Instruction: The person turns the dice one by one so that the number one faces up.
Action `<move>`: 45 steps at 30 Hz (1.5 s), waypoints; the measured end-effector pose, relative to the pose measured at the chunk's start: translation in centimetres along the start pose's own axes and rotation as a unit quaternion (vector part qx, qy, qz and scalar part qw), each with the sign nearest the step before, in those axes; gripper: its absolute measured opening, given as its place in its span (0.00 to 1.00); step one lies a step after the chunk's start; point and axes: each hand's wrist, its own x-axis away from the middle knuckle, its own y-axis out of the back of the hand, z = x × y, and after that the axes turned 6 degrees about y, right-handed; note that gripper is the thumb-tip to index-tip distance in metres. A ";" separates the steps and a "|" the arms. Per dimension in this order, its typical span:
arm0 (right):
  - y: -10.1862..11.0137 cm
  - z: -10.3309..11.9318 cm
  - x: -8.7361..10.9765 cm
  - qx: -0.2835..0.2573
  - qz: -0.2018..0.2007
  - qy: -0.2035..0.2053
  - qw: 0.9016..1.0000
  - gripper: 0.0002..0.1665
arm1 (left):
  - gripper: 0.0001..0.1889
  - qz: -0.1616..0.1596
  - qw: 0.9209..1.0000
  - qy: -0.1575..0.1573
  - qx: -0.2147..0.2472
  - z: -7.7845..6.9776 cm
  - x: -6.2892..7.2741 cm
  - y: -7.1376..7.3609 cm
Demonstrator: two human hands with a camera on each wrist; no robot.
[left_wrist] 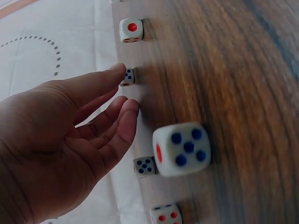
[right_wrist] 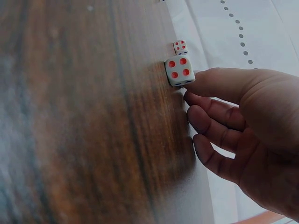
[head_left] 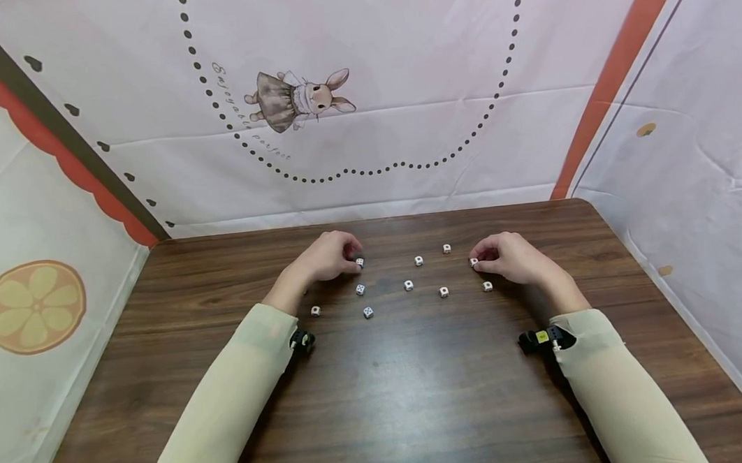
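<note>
At the back of the table, my left hand (head_left: pixel 329 256) has thumb and index finger at a small white die (head_left: pixel 360 262). In the left wrist view the thumb partly covers that die (left_wrist: pixel 130 77), while the other fingers curl loosely below. My right hand (head_left: pixel 512 257) pinches another white die (head_left: pixel 474 262) between thumb and index finger. A nearer die with four red pips (right_wrist: pixel 180 71) mostly hides the pinched one in the right wrist view. Close to the left hand lie two dice with five blue pips, one (head_left: pixel 360 290) behind the other (head_left: pixel 368 313).
Several more dice lie between the hands, among them one (head_left: pixel 419 260) at the middle and another (head_left: pixel 444 292) nearer me. One die (head_left: pixel 315 311) sits beside the left wrist. A printed cloth (head_left: pixel 404 146) rises behind the brown wooden table (head_left: pixel 393 405).
</note>
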 end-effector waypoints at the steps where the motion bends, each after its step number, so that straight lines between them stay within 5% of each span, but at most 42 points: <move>1: 0.0 0.0 0.0 0.000 0.000 0.000 1.000 0.06 | 0.19 -0.001 1.000 -0.002 -0.004 0.0 -0.1 -0.1; 15: -0.1 0.1 -0.1 -0.005 0.000 -0.001 1.000 0.06 | 0.06 -0.007 1.000 -0.013 -0.020 0.3 -0.4 -1.0; 28: 0.0 0.1 0.0 -0.002 -0.001 -0.001 1.000 0.06 | 0.08 -0.012 1.000 0.001 0.017 0.4 0.0 -0.9; 45: 0.1 0.1 0.0 -0.007 -0.001 -0.002 1.000 0.06 | 0.08 0.007 0.999 0.031 0.007 0.5 0.1 -0.6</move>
